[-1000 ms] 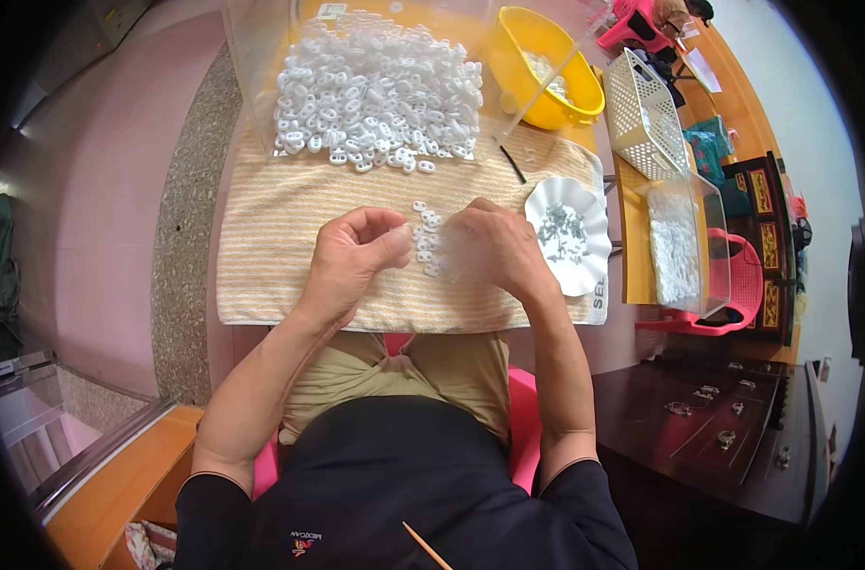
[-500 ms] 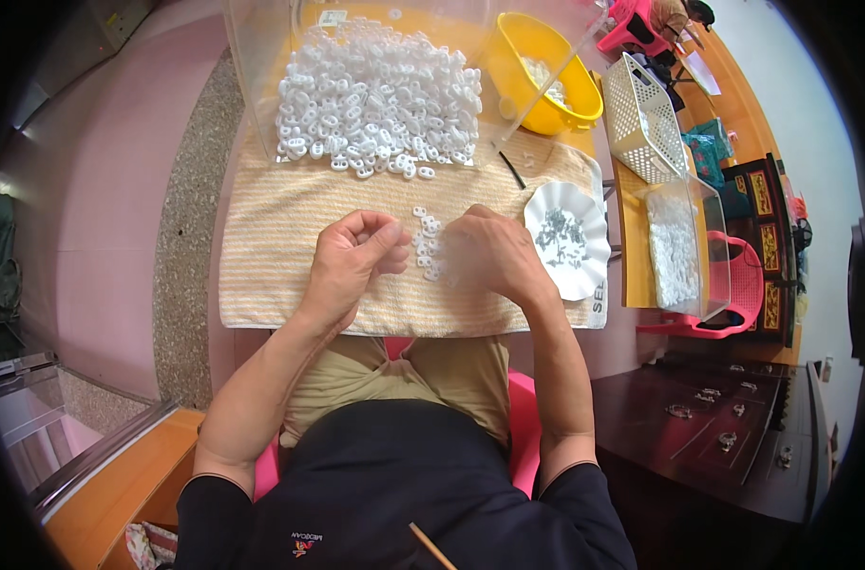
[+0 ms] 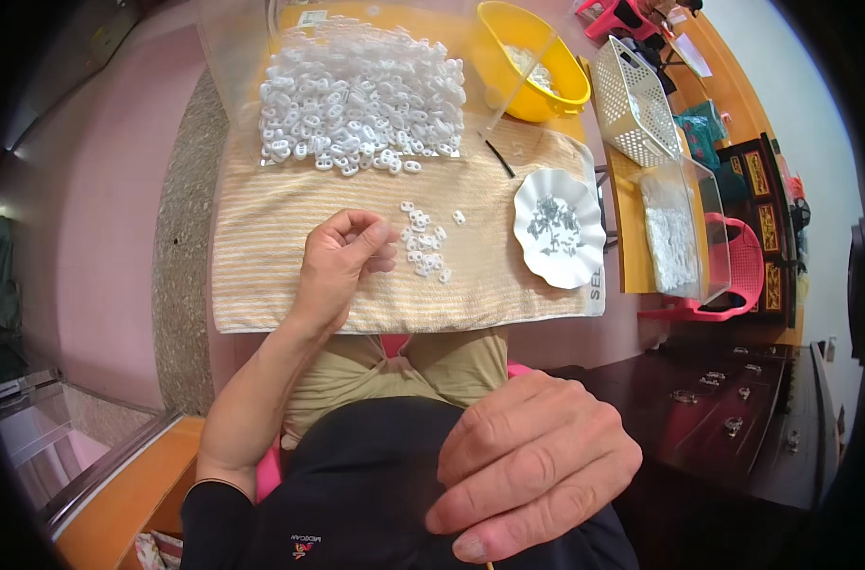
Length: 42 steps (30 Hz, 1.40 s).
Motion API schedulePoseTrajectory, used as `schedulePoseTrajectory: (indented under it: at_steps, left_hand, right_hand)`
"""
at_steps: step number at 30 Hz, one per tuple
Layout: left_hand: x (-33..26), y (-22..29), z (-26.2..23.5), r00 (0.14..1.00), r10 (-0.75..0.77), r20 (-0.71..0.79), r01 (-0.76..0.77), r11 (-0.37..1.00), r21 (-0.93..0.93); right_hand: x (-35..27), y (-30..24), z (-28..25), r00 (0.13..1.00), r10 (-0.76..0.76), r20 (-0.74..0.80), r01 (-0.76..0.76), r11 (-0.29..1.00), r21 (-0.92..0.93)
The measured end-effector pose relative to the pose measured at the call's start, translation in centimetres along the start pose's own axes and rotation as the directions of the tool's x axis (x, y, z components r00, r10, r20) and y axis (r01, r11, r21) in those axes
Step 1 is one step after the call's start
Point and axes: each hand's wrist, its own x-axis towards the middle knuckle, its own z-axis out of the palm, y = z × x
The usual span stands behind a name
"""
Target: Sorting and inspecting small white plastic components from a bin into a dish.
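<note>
My left hand (image 3: 342, 258) hovers over the striped towel (image 3: 280, 275) with thumb and fingertips pinched together. Whatever lies between them, if anything, is too small to make out. Just right of its fingertips lies a small group of white oval plastic pieces with two holes (image 3: 423, 239), and one more piece (image 3: 459, 218) sits apart. My right hand (image 3: 537, 465) is raised close to the camera, in front of my dark shirt, fingers curled. Its thumb and grip are hidden. A short tip of a light wooden stick (image 3: 490, 566) shows below its fingers.
A large heap of the same white pieces (image 3: 356, 95) fills the far side. A scalloped white plate (image 3: 559, 228) with dark small bits stands right, near a thin black stick (image 3: 500, 159). Beyond are a yellow basin (image 3: 532, 104), a white basket (image 3: 632, 104) and a clear bin (image 3: 674, 233).
My right hand has left the small group of pieces and come up toward me, near the camera. That group is more spread out now. My left hand has hardly moved.
</note>
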Motion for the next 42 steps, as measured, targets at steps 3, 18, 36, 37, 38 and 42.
schedulePoseTrajectory:
  at_steps: [3,18,36,37,38,42]
  left_hand:
    - [0.1,-0.2,-0.4,1.000,0.015,0.000,-0.015,1.000,-0.005]
    - [-0.1,-0.1,-0.1,1.000,0.003,0.024,-0.003,1.000,-0.005]
    - [-0.1,0.2,0.0,1.000,-0.014,0.005,0.014,0.999,0.034]
    - [-0.1,0.1,-0.1,1.000,-0.007,-0.002,0.007,0.999,0.032]
    - [0.0,-0.1,-0.1,1.000,-0.001,-0.003,0.001,1.000,0.029]
    - [0.0,-0.3,-0.3,1.000,0.022,0.008,-0.022,1.000,0.019]
  right_hand:
    - [-1.0,-0.7,1.1,0.997,0.045,-0.057,-0.047,0.998,-0.041]
    - [-7.7,8.4,-19.2,0.710,0.357,-0.607,-0.639,-0.038,-0.769]
    - [-6.7,12.3,-15.6,0.792,0.400,-0.461,-0.562,0.183,-0.807]
    - [-6.5,12.9,-14.3,0.776,0.439,-0.453,-0.589,0.247,-0.770]
    - [-6.0,13.3,-13.3,0.782,0.463,-0.416,-0.555,0.215,-0.803]
    - [-5.0,15.6,-11.0,0.738,0.581,-0.345,-0.513,0.150,-0.845]
